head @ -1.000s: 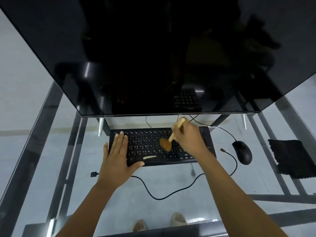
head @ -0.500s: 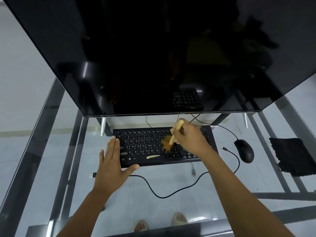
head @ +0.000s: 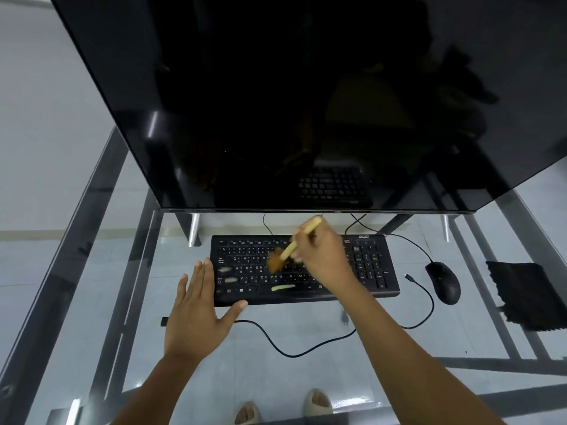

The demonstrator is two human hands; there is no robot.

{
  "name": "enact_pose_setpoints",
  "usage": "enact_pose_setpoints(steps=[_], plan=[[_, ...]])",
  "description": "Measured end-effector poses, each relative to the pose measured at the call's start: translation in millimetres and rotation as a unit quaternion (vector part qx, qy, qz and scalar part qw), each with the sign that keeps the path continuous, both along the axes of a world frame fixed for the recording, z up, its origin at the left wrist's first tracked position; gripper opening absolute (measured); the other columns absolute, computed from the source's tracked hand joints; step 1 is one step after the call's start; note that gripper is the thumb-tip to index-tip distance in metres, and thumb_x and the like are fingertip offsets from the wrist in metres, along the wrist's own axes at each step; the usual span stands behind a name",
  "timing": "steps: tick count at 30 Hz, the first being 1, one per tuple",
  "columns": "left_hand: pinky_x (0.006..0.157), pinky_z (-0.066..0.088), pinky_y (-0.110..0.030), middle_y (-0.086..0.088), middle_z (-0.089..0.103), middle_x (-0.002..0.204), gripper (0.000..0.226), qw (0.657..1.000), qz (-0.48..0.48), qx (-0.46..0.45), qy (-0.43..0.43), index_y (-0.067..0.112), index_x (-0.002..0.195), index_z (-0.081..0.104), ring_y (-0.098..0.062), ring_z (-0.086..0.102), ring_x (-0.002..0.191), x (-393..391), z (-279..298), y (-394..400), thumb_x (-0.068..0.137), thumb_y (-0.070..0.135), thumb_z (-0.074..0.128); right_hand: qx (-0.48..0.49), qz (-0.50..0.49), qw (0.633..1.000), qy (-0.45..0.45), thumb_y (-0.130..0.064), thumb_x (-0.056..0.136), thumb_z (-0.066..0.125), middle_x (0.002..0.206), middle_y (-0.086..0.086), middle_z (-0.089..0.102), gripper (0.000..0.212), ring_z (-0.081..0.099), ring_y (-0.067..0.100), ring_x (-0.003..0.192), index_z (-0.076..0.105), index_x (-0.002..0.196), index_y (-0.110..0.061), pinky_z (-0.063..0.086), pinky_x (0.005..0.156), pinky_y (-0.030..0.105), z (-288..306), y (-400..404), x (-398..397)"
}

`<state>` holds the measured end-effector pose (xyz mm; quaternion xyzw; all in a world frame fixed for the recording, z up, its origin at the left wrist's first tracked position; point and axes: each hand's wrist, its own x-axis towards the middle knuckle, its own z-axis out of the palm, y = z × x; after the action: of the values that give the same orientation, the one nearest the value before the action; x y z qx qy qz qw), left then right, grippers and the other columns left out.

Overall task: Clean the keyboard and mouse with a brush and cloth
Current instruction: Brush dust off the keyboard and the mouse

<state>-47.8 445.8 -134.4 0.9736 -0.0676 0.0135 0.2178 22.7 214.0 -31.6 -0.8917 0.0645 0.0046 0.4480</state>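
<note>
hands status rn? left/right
Left hand: open, fingers straight, at the keyboard's left edge.
Right hand: holding the brush, bristles on the keys.

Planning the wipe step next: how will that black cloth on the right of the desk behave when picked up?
The black cloth lies flat with a frayed, uneven edge, so it is probably soft and will likely droop when lifted. It looks thin, so probably light. On the smooth glass desk it may slide rather than bunch if pushed.
</note>
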Motion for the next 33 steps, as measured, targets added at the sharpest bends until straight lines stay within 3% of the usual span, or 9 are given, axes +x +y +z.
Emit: enact_pose_setpoints(steps=[3, 5, 9, 12, 15, 19, 22, 30, 33], plan=[[0.12, -0.001, -0.03, -0.009, 0.026, 0.156, 0.099, 1.0, 0.003, -0.006, 0.001, 0.006, 0.152, 0.016, -0.014, 0.012, 0.146, -1.0, 1.9, -1.8, 0.084, 0.076, 0.035, -0.105, 0.005, 0.993, -0.057, -0.026, 0.098, 0.052, 0.078, -0.001, 0.063, 0.015, 0.062, 0.009, 0.068, 0.052, 0.091, -0.012, 0.051, 0.06, 0.025, -1.1, 6.3, -0.8], [0.12, -0.004, -0.027, -0.009, 0.027, 0.156, 0.098, 1.0, 0.008, -0.02, -0.003, 0.007, 0.151, 0.017, -0.01, 0.009, 0.145, -1.3, 2.8, -1.1, 0.084, 0.075, 0.037, -0.065, -0.02, 0.991, -0.113, -0.021, 0.098, 0.052, 0.082, -0.001, 0.062, 0.011, 0.062, 0.003, 0.07, 0.053, 0.092, -0.011, 0.049, 0.06, 0.021, 4.8, 9.9, 1.0], [0.119, -0.004, -0.027, -0.011, 0.031, 0.154, 0.097, 1.0, 0.013, -0.024, -0.005, 0.006, 0.15, 0.02, -0.009, 0.008, 0.143, 0.3, 3.0, 0.7, 0.084, 0.075, 0.038, -0.049, 0.101, 0.994, 0.016, -0.023, 0.097, 0.056, 0.078, 0.002, 0.067, 0.01, 0.065, 0.018, 0.066, 0.056, 0.089, -0.017, 0.055, 0.06, 0.036, 6.8, 26.9, 1.3], [0.12, 0.0, -0.031, -0.01, 0.03, 0.155, 0.098, 1.0, 0.006, -0.025, 0.0, 0.007, 0.151, 0.018, -0.013, 0.012, 0.146, -0.9, 1.0, 0.2, 0.084, 0.076, 0.037, -0.113, 0.057, 0.988, -0.093, -0.019, 0.098, 0.051, 0.09, 0.002, 0.061, 0.009, 0.058, 0.011, 0.071, 0.056, 0.093, -0.013, 0.047, 0.061, 0.026, 6.4, 30.0, 5.4], [0.12, -0.002, -0.029, -0.009, 0.03, 0.155, 0.097, 0.999, 0.011, -0.035, -0.005, 0.008, 0.151, 0.018, -0.013, 0.011, 0.145, -0.4, 0.5, -0.9, 0.084, 0.076, 0.038, -0.062, 0.092, 0.992, -0.053, -0.016, 0.097, 0.054, 0.082, -0.001, 0.069, 0.007, 0.063, 0.0, 0.069, 0.058, 0.092, -0.012, 0.05, 0.063, 0.015, 11.9, 36.9, 9.9], [0.119, -0.002, -0.027, -0.009, 0.031, 0.154, 0.097, 0.999, 0.019, -0.045, -0.008, 0.008, 0.15, 0.021, -0.011, 0.011, 0.144, -1.3, 2.3, 0.7, 0.084, 0.076, 0.039, -0.113, 0.085, 0.986, -0.089, -0.019, 0.097, 0.054, 0.091, 0.001, 0.064, 0.007, 0.063, 0.014, 0.076, 0.056, 0.092, -0.015, 0.054, 0.066, 0.029, 8.0, 50.6, 14.1], [0.119, -0.001, -0.029, -0.009, 0.032, 0.154, 0.096, 0.998, 0.018, -0.052, -0.016, 0.008, 0.15, 0.021, -0.009, 0.007, 0.144, 0.3, 2.6, -0.4, 0.084, 0.074, 0.042, -0.046, 0.099, 0.991, -0.081, -0.022, 0.097, 0.056, 0.083, -0.003, 0.068, 0.007, 0.066, 0.011, 0.073, 0.058, 0.093, -0.016, 0.055, 0.065, 0.025, 13.1, 62.0, 18.5], [0.12, 0.003, -0.034, -0.007, 0.027, 0.157, 0.096, 0.999, 0.012, -0.044, -0.011, 0.009, 0.152, 0.017, -0.011, 0.007, 0.146, 0.9, -0.9, 1.4, 0.086, 0.076, 0.037, -0.048, 0.129, 0.988, -0.066, -0.019, 0.096, 0.056, 0.085, -0.001, 0.069, 0.004, 0.067, 0.01, 0.074, 0.059, 0.094, -0.018, 0.056, 0.065, 0.026, 11.3, 85.5, 25.7], [0.12, 0.002, -0.034, -0.006, 0.025, 0.157, 0.097, 0.999, 0.014, -0.044, -0.007, 0.009, 0.152, 0.016, -0.012, 0.007, 0.147, 0.3, -1.8, 2.0, 0.086, 0.076, 0.036, -0.123, 0.153, 0.978, -0.076, -0.016, 0.096, 0.055, 0.093, 0.0, 0.065, 0.004, 0.062, 0.012, 0.074, 0.059, 0.095, -0.017, 0.052, 0.063, 0.028, 7.3, 88.2, 24.0]])
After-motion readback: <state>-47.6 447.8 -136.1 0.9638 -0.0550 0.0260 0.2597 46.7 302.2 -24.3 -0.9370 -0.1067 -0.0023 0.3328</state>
